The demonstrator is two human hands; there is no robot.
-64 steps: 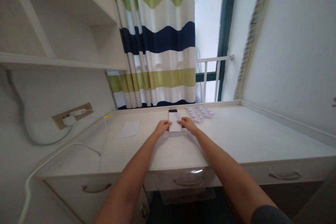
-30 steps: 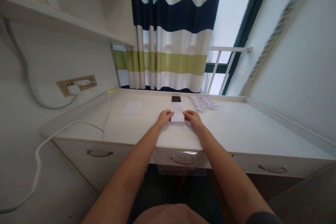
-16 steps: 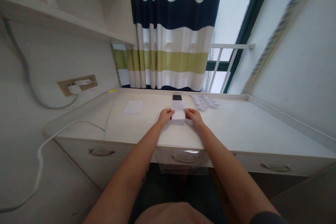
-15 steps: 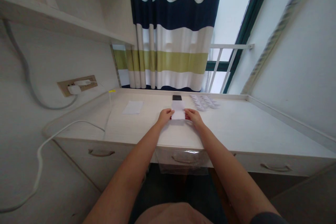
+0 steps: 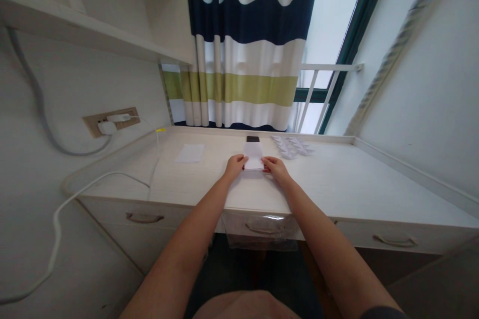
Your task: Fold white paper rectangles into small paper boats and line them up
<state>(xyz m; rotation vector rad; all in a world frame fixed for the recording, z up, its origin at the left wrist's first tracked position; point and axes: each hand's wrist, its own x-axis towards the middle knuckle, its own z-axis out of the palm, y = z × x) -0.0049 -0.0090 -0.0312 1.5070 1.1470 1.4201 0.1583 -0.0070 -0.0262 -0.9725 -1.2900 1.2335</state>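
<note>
A white sheet of paper [image 5: 254,156], with what looks like a fold across it, is held between my two hands just above the desk. My left hand [image 5: 235,165] pinches its left edge, thumb on top. At the right edge, my right hand [image 5: 275,167] grips it the same way. Dark red shows behind the paper near the fingers; I cannot make out what it is. Right behind the paper lies a black flat object [image 5: 253,139], perhaps a phone. Several folded white paper pieces [image 5: 292,147] lie to the right, and more white paper [image 5: 190,153] lies flat to the left.
The white desk [image 5: 355,179] has drawers along its front, and clear plastic [image 5: 262,232] hangs over the middle one. A white cable [image 5: 108,173] crosses the left side. Behind stand a striped curtain [image 5: 258,89] and a window rail; a shelf [image 5: 93,35] juts out at upper left.
My right hand has shifted slightly left along the paper's right edge, and less red shows by its fingers. The left hand has barely moved.
</note>
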